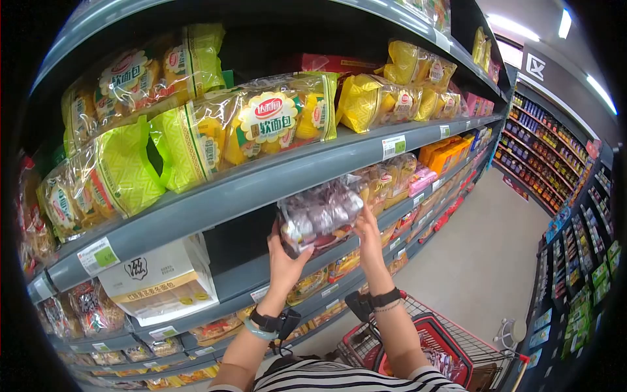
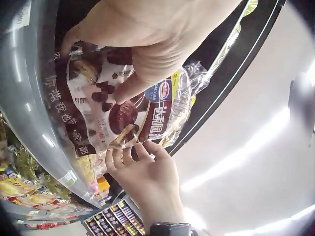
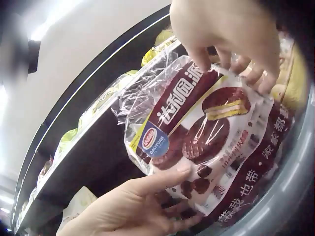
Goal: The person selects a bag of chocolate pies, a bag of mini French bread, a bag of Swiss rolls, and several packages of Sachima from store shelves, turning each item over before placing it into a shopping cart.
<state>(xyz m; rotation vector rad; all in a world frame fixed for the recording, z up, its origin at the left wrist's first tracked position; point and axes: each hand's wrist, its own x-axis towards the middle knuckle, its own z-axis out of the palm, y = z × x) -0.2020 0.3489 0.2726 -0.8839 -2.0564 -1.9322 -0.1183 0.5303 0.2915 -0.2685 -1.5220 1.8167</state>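
A clear plastic bag of chocolate pies (image 1: 320,210) is held in front of the shelf by both hands. Its printed face shows chocolate-coated pies, a blue brand badge and a dark red band in the right wrist view. My left hand (image 1: 285,264) grips one end, the thumb lying across the printed face (image 2: 123,110). At the opposite end my right hand (image 1: 369,242) holds the bag, fingers bent over its edge in the right wrist view. Crinkled clear film (image 3: 135,101) sticks out along one side of the bag.
Bags of soft bread (image 1: 268,124) stand on the shelf above, behind a grey shelf edge (image 1: 261,176) with price tags. A white bread carton (image 1: 160,277) sits left of the hands. Below right is a shopping cart (image 1: 437,333) with a red basket. An aisle floor (image 1: 483,242) runs along the right.
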